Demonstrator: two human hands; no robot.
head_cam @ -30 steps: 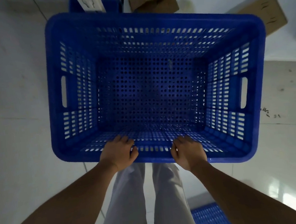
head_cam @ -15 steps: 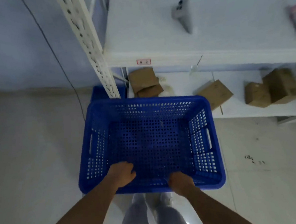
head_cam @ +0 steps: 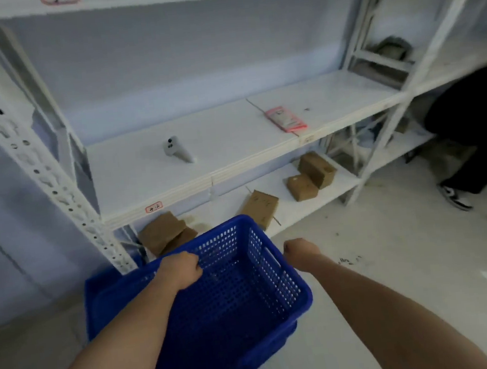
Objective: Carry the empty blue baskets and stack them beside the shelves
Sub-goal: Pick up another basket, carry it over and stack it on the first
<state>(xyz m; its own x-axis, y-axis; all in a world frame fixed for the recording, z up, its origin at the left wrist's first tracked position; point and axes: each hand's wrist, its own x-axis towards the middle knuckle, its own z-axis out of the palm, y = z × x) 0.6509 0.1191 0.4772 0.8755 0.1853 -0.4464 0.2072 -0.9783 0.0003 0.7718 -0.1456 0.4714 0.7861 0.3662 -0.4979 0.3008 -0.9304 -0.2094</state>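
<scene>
An empty blue basket [head_cam: 241,297] sits low by the floor, nested on another blue basket [head_cam: 93,291] whose rim shows at the left and lower right. Both stand right beside the white post of the shelves [head_cam: 42,180]. My left hand [head_cam: 179,269] is curled over the top basket's far left rim. My right hand [head_cam: 301,253] is a closed fist just off the basket's right rim, with nothing seen in it.
Cardboard boxes [head_cam: 261,208] lie on the bottom shelf behind the baskets. A grey device [head_cam: 175,149] and a pink packet [head_cam: 285,118] rest on the middle shelf. A person in dark clothes [head_cam: 469,132] crouches at the right, sneaker on the white floor.
The basket went from carried in front of me down onto the other basket by the shelf post. My view lifted toward the shelves. My right hand came off the rim.
</scene>
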